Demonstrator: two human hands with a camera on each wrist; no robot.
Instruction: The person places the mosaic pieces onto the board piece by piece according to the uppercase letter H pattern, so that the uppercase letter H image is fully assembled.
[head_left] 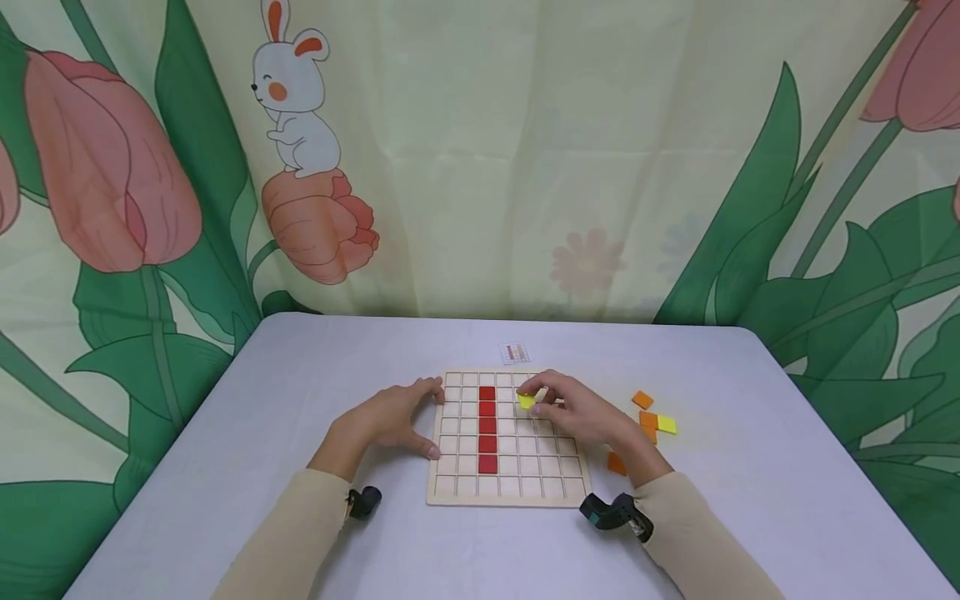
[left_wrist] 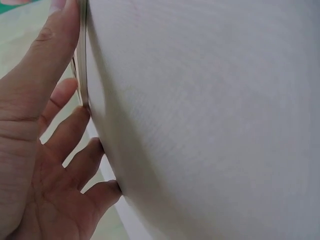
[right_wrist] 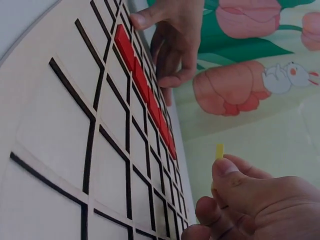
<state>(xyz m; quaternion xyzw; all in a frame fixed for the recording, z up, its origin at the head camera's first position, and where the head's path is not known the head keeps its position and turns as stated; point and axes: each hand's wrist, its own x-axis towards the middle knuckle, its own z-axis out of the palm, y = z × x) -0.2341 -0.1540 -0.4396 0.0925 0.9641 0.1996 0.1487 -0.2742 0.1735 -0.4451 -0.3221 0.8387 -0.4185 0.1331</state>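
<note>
A wooden grid board point(head_left: 508, 502) lies on the white table, with several red square tiles point(head_left: 487, 426) in one column left of its middle. My left hand point(head_left: 393, 417) rests at the board's left edge, thumb and fingers spread along it; in the left wrist view the fingertips point(left_wrist: 95, 145) touch the table beside the edge. My right hand point(head_left: 573, 407) pinches a yellow square tile point(head_left: 527, 402) between thumb and fingers over the upper right of the grid. The right wrist view shows that yellow tile point(right_wrist: 220, 151) edge-on, above the board's surface.
Several orange tiles point(head_left: 642, 400) and a yellow tile point(head_left: 667, 425) lie right of the board, partly behind the right forearm. A small card with a printed grid pattern point(head_left: 515, 353) lies beyond the board's far edge. A printed curtain point(head_left: 480, 167) hangs behind the table.
</note>
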